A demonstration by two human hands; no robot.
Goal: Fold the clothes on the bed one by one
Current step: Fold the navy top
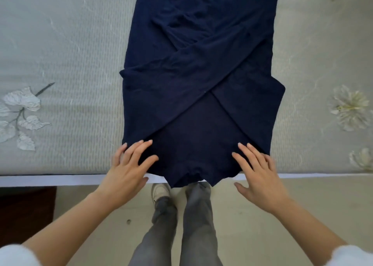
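A dark blue shirt (201, 68) is lying lengthwise on the bed (66, 49), its sides crossing over the middle and its near end hanging slightly over the bed's edge. The left hand (129, 168) is resting flat, fingers straight, on the near left corner. The right hand (260, 173) is lying spread on the near right corner, probably pressing lightly.
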